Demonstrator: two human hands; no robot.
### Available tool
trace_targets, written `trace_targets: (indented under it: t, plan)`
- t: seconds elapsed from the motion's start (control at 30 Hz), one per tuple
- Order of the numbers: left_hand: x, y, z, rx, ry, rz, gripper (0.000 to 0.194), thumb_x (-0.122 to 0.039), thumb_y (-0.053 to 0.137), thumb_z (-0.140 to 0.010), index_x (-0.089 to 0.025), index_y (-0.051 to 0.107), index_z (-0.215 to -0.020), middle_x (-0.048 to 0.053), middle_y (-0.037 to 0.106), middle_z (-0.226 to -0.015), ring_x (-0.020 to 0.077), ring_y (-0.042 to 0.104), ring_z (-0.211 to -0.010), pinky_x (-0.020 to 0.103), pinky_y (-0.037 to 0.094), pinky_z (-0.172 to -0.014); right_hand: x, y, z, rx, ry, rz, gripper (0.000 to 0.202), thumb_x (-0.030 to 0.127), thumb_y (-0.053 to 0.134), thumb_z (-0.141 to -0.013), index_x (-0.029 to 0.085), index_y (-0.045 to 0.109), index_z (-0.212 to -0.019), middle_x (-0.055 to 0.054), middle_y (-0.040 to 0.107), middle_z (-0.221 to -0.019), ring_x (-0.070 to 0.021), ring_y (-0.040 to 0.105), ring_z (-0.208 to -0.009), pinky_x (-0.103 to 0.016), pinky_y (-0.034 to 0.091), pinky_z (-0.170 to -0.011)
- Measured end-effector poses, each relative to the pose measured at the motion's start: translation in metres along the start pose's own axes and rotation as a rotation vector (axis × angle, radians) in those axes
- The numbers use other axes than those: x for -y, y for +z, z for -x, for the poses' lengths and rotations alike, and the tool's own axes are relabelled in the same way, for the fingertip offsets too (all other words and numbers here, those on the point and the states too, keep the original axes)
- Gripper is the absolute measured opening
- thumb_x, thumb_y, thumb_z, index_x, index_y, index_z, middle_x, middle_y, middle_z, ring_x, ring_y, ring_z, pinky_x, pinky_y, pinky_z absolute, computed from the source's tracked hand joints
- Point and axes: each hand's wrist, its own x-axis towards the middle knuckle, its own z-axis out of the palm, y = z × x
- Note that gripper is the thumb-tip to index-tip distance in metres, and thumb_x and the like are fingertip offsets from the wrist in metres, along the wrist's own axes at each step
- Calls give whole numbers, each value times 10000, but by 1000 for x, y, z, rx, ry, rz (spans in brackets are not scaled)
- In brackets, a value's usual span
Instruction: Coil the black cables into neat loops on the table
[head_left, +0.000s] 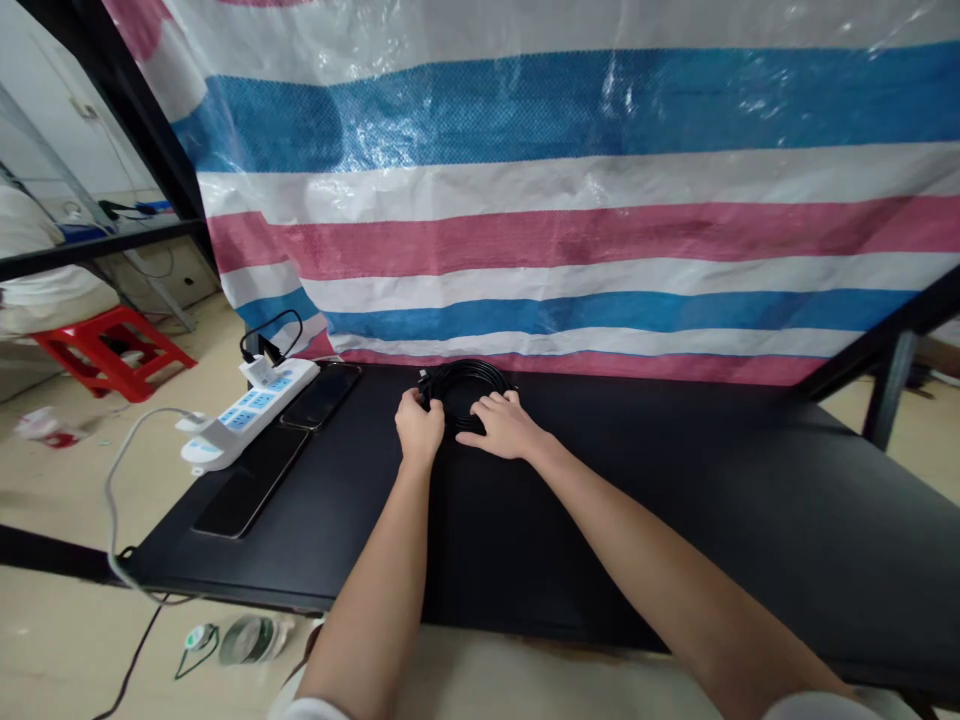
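Note:
A coiled black cable (469,372) lies near the back edge of the black table (600,520), in front of the striped sheet. At the coil's left side, my left hand (420,425) is closed on the cable, close to a connector (424,376) at its end. My right hand (501,422) rests on the right side of the coil, with its thumb apart from the fingers and pointing left. The fingertips of that hand touch the cable loops.
On the table's left are a white power strip (251,408) with plugs and two dark phones (253,480) (322,395). A striped sheet (562,240) hangs behind. A red stool (116,350) with a seated person stands beyond, left. A jar (247,640) is below the table.

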Motion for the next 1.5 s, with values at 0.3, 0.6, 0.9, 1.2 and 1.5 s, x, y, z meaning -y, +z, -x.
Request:
trace_targets:
  t: [0.3, 0.6, 0.9, 1.2, 1.5]
  plan:
    - [3, 4, 0, -113, 6, 62, 239, -166, 534, -751, -147, 537, -989, 132, 589, -1068, 229, 608, -1009, 387, 427, -966, -57, 0, 64, -87, -18, 35, 410, 562, 467, -860, 196, 649, -907, -99, 660, -864, -249, 567, -865, -403, 352, -827]
    - [4, 9, 1, -94, 53, 26, 244, -184, 521, -777, -147, 519, -1017, 139, 563, -1091, 233, 593, -1025, 385, 436, -953, -123, 1, 107, -199, 101, 107, 405, 469, 439, -880, 185, 669, -1053, -168, 646, -1143, -342, 462, -1215, -521, 330, -928]
    - [4, 8, 2, -63, 94, -30, 211, -190, 516, -769, -168, 531, -978, 125, 582, -1050, 235, 592, -1029, 400, 442, -958, -124, 18, 101, -391, 500, -85, 392, 409, 358, -902, 286, 644, -1139, -90, 557, -1329, -309, 369, -1311, -560, 323, -952]
    - [-2, 6, 4, -32, 108, -67, 141, -178, 517, -740, -176, 549, -877, 112, 599, -991, 233, 604, -981, 399, 434, -966, -131, 25, 104, -794, 749, -96, 322, 327, 368, -868, 204, 660, -925, -143, 643, -1041, -294, 492, -1084, -452, 390, -874]
    - [2, 4, 2, -72, 34, -61, 63, -154, 503, -729, -203, 540, -744, 62, 628, -842, 219, 628, -889, 377, 462, -906, -139, 28, 108, -862, 774, -168, 204, 245, 440, -775, 204, 638, -799, -138, 628, -858, -303, 522, -903, -462, 400, -827]
